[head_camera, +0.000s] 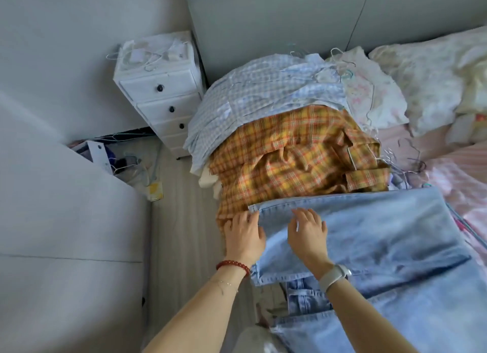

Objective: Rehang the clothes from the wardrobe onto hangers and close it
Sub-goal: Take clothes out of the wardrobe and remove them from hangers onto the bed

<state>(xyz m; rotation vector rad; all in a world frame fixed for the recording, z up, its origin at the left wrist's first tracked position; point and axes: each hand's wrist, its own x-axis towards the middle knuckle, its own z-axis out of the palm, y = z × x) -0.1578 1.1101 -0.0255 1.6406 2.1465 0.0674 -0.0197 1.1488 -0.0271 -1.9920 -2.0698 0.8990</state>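
Light blue jeans [374,236] lie folded across the near edge of the bed. My left hand [243,234] grips the jeans' hem corner, fingers tucked under the fabric. My right hand [307,231] rests flat on top of the denim, fingers spread. Beyond the jeans lies a pile of clothes: a yellow-orange plaid garment [295,165], with a pale blue gingham garment [253,100] on top of it. Thin wire hangers [342,68] poke out among the clothes at the back of the pile, and more hangers [400,157] lie to the right of the plaid.
A white chest of drawers [160,94] with clutter on top stands left of the bed. Hangers and bags [126,163] litter the floor by the grey wall panel [66,221]. Pink bedding [463,184] and floral pillows [427,76] fill the right.
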